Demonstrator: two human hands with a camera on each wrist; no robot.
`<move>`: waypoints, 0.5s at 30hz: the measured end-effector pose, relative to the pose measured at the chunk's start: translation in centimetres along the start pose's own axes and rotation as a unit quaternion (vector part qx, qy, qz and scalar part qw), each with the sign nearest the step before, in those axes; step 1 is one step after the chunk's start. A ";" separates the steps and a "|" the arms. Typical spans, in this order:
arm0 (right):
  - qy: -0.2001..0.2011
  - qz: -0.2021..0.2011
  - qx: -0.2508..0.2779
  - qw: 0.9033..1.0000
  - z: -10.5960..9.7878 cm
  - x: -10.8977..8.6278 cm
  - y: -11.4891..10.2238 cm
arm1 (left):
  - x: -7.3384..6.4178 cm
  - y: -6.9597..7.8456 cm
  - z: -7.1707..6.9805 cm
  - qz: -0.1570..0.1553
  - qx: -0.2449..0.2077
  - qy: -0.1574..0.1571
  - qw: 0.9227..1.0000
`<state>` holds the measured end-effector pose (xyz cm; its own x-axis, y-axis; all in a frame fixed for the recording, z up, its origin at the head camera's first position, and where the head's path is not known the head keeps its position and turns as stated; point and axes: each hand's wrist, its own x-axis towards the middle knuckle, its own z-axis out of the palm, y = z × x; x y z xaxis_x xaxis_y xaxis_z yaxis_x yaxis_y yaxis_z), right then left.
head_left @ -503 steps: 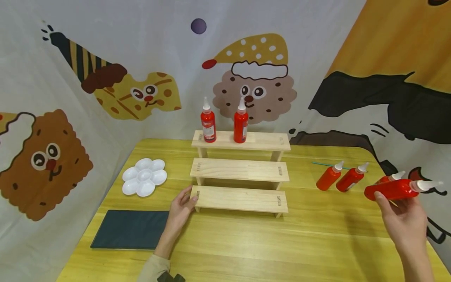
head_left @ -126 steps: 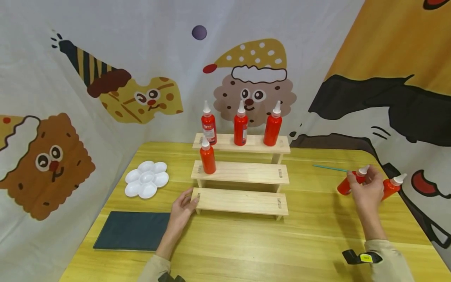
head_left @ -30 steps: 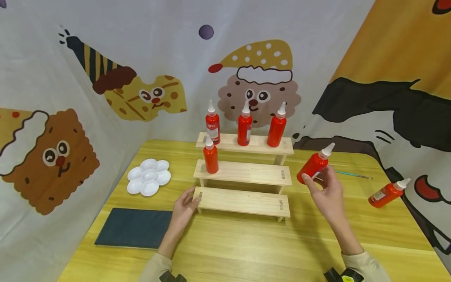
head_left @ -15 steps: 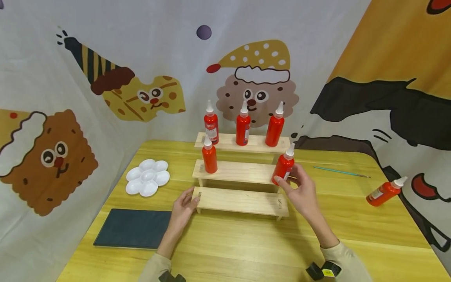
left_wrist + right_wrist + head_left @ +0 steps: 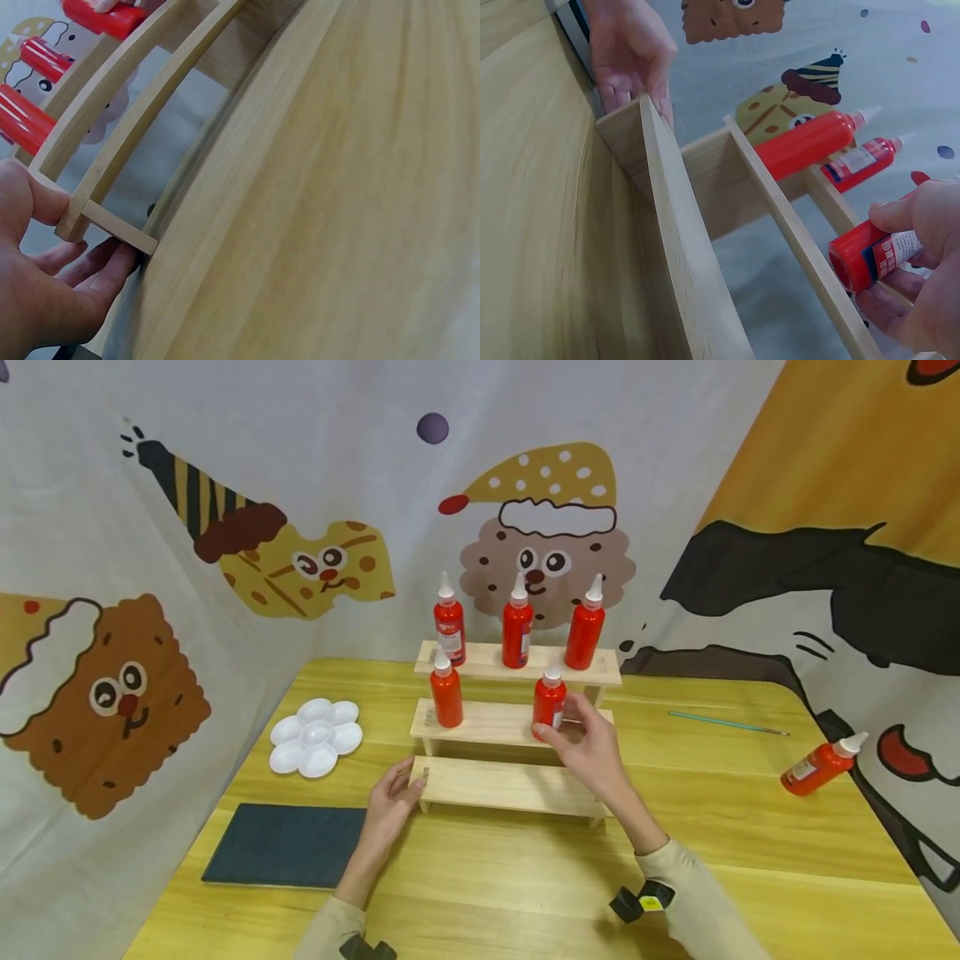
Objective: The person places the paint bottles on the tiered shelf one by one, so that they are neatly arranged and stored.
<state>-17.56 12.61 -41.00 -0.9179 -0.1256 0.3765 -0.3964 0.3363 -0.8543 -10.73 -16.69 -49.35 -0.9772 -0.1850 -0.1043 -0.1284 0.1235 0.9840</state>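
Observation:
A three-tier wooden display rack (image 5: 502,783) stands on the table. My left hand (image 5: 392,802) grips the left end of its lowest step, thumb on top and fingers down by the end leg (image 5: 120,225). At the middle step, my right hand (image 5: 596,752) pinches a red paint bottle (image 5: 549,702) with a white nozzle cap. The bottle is nearly upright, its base close over the board in the right wrist view. Another red paint bottle (image 5: 447,700) stands at that step's left end. Three more, including the centre bottle (image 5: 517,635), stand on the top step.
One red bottle (image 5: 819,768) stands at the table's right side, near a thin teal paintbrush (image 5: 727,723). A white flower-shaped palette (image 5: 315,737) and a dark rectangular board (image 5: 285,845) lie on the left. A cartoon-printed cloth (image 5: 360,460) hangs behind the table.
My right hand has carried a red paint bottle leftward from the table's right side to the middle step. Earlier, bottles joined the top and middle steps. The left hand stays on the rack.

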 end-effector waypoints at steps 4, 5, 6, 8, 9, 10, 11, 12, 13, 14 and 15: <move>-0.013 0.007 0.008 1.000 1.3 0.9 -0.2 | 0.2 -0.1 0.0 -0.002 0.000 0.004 1.000; -0.017 0.011 0.010 1.000 1.6 1.1 -0.3 | 0.2 -0.1 0.0 -0.002 0.000 0.004 1.000; -0.021 0.016 0.012 1.000 1.9 1.3 -0.4 | 0.2 -0.2 0.0 -0.004 0.000 0.004 1.000; -0.027 0.025 0.017 0.999 2.4 1.5 -0.6 | 0.2 -0.1 0.0 -0.005 -0.003 0.002 1.000; -0.028 0.027 0.018 0.999 2.6 1.6 -0.6 | 0.1 -0.1 0.0 -0.006 -0.006 0.001 1.000; -0.030 0.028 0.020 0.999 2.8 1.7 -0.7 | 0.1 -0.1 0.0 -0.006 -0.009 0.000 1.000; -0.032 0.028 0.020 0.999 3.1 1.8 -0.7 | 0.0 0.0 0.0 -0.007 -0.011 -0.001 1.000; -0.034 0.026 0.021 0.999 3.3 1.8 -0.7 | 0.0 0.0 0.0 -0.008 -0.013 -0.001 1.000; -0.035 0.022 0.021 0.999 3.5 1.9 -0.7 | -0.1 0.1 0.0 -0.009 -0.015 -0.002 1.000; -0.036 0.019 0.022 0.999 3.6 1.9 -0.7 | -0.1 0.1 0.0 -0.009 -0.015 -0.003 1.000; -0.036 0.017 0.023 0.999 3.8 2.0 -0.7 | -0.1 0.1 0.0 -0.010 -0.015 -0.003 1.000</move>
<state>-19.19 8.60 -41.00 -0.9290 -0.1830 0.3217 -0.3643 0.2981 -0.8823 -10.66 -16.66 -49.20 -0.9757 -0.1804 -0.1247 -0.1425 0.0896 0.9857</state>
